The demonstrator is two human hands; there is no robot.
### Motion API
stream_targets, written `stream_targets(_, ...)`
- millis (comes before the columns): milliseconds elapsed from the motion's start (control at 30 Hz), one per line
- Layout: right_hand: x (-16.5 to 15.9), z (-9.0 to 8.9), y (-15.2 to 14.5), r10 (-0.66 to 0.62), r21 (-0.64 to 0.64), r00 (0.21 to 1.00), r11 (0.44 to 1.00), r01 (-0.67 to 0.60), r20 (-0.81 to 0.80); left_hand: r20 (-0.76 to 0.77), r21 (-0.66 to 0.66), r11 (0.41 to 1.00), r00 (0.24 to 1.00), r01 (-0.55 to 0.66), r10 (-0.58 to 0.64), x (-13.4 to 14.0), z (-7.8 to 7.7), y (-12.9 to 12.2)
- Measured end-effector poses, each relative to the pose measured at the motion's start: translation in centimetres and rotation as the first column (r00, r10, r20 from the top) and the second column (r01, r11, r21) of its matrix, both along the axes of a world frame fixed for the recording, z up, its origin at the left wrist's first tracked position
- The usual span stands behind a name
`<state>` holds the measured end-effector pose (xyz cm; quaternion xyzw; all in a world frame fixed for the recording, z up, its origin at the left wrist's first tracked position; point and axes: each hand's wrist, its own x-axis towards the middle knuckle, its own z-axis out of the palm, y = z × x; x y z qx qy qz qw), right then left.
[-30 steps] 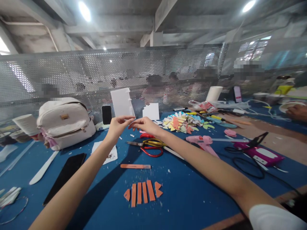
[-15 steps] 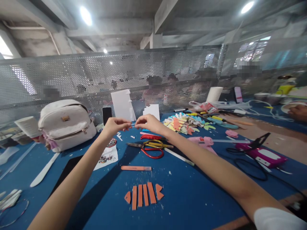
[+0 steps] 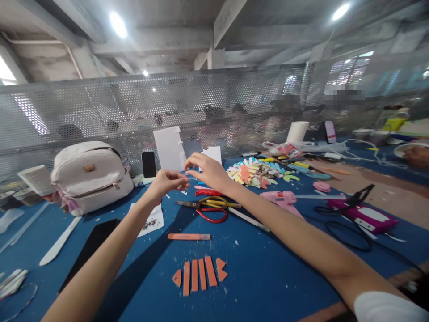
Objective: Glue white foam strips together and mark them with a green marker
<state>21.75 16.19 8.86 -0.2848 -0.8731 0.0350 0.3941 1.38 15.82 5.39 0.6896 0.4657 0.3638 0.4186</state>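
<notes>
My left hand is raised above the blue table, thumb and fingers pressed together. Whatever it pinches, if anything, is too small to make out. Close beside it, my right hand arches with thumb and forefinger apart, and no object shows between them. Below the hands lie red-handled scissors and yellow-handled cutters. Nearer me is an orange marker-like stick. In front of that, several orange strips form a row, with a pointed piece at the left end and a notched piece at the right.
A white backpack and paper cups stand at left. A paper with tiny colourful bits lies under my left forearm. At right are a scrap pile, a pink glue gun, a purple device and another person's hand.
My hands, fingertips nearly meeting before, are now offset: the left has dropped slightly and moved right, the right has risen. The right thumb and forefinger have parted. The view has shifted slightly.
</notes>
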Motion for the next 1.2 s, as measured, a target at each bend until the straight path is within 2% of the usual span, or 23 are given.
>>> stream_targets(167,0.3,0.1,0.6,-0.082,0.016,0.994,0.996,0.084,-0.071,0.109,-0.03,0.999,0.993,-0.037,0.04,0.0,-0.7,0.5)
stream_targets(333,0.2,-0.1,0.9,-0.042,-0.01,0.999,0.999,0.042,-0.006,0.182,-0.068,0.997,0.982,-0.043,0.055,0.2,-0.7,0.4)
stream_targets(633,-0.3,-0.5,0.8,-0.018,-0.063,0.999,0.998,0.016,-0.031,0.273,-0.045,0.993,0.955,-0.11,0.118,0.3,-0.7,0.4)
stream_targets(833,-0.5,-0.9,0.9,0.056,-0.182,0.993,0.981,-0.074,-0.103,0.299,0.011,0.986,0.941,-0.169,0.158,0.1,-0.7,0.8)
stream_targets(1000,-0.7,-1.2,1.4,0.165,-0.297,0.961,0.927,-0.228,-0.223,0.254,0.05,0.983,0.954,-0.178,0.16,0.4,-0.3,0.4)
stream_targets(1200,-0.7,-1.3,1.9,0.203,-0.366,0.925,0.874,-0.319,-0.321,0.206,0.094,0.981,0.968,-0.167,0.145,0.7,0.2,-0.2)
